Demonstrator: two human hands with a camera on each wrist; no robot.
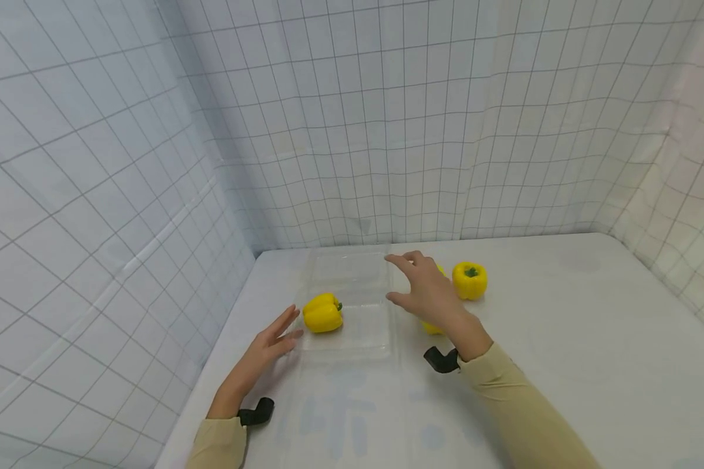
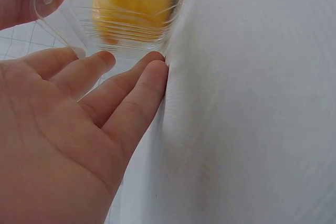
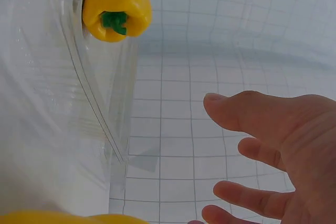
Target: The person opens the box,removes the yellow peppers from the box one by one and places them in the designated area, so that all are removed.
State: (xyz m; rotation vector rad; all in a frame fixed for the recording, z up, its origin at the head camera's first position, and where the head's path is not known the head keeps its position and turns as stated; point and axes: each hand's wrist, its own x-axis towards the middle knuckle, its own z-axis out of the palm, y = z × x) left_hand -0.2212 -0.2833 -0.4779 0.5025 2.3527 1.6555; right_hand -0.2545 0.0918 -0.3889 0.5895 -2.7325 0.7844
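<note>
A yellow bell pepper (image 1: pixel 322 314) lies on its side in the left front part of a clear plastic container (image 1: pixel 364 333), its green stem facing right. My left hand (image 1: pixel 272 339) is at the container's left side with fingers extended; in the left wrist view these fingers (image 2: pixel 134 103) touch or nearly touch the clear wall. Over the container's right edge hovers my right hand (image 1: pixel 428 290), thumb and fingers spread apart, holding nothing. Yellow patches of bell pepper (image 1: pixel 432 327) show from under this hand; whether they belong to one pepper or two is hidden.
Another yellow bell pepper (image 1: pixel 469 281) stands upright right of my right hand. The white table (image 1: pixel 563 339) extends to the right. White grid-patterned curtains (image 1: pixel 352 130) enclose the back and both sides.
</note>
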